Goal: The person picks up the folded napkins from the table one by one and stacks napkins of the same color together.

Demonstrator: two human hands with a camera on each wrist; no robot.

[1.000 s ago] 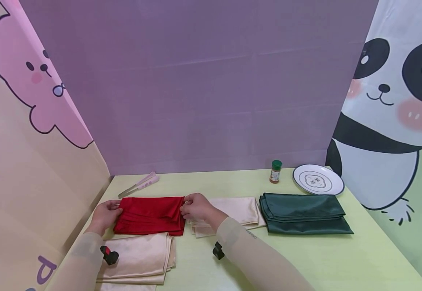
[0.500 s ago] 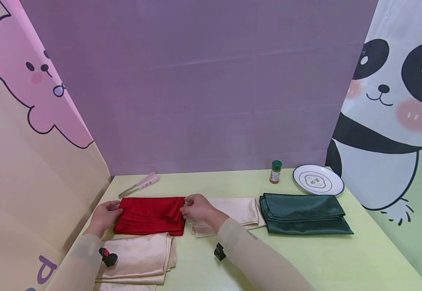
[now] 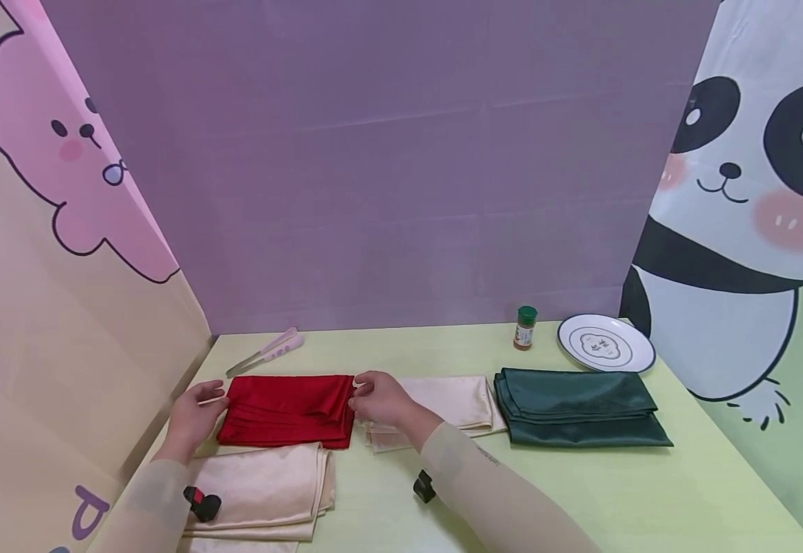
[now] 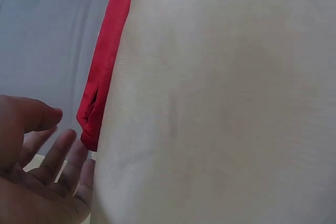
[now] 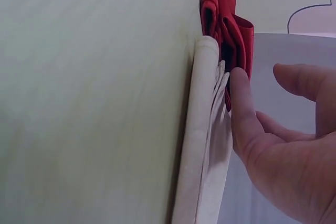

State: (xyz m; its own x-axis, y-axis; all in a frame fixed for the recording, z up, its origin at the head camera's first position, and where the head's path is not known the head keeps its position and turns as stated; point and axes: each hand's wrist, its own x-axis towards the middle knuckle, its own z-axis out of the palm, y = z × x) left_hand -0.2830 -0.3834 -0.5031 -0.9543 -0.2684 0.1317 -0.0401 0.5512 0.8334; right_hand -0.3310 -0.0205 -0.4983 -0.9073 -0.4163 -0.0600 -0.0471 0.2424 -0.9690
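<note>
A folded red satin cloth (image 3: 289,411) lies on the table at the left. At its left edge is my left hand (image 3: 194,411), thumb and fingers apart with nothing between them; in the left wrist view the fingertips (image 4: 65,137) stand right beside the cloth's folded end. My right hand (image 3: 383,399) is at the cloth's right edge, its thumb spread from the fingers in the right wrist view, one fingertip (image 5: 239,77) close by the red folds. Under that hand, partly hidden, lies a folded cream cloth (image 3: 449,399).
Another folded cream cloth (image 3: 263,491) lies in front of the red one. A folded dark green cloth (image 3: 577,407) is at the right. Along the back are pink-handled scissors (image 3: 266,353), a green-capped spice jar (image 3: 524,329) and a white plate (image 3: 639,349).
My left hand's thumb and fingers have come off the red cloth's left edge, moving slightly left. The right hand's fingers have loosened and shifted a little right. The red cloth lies still.
</note>
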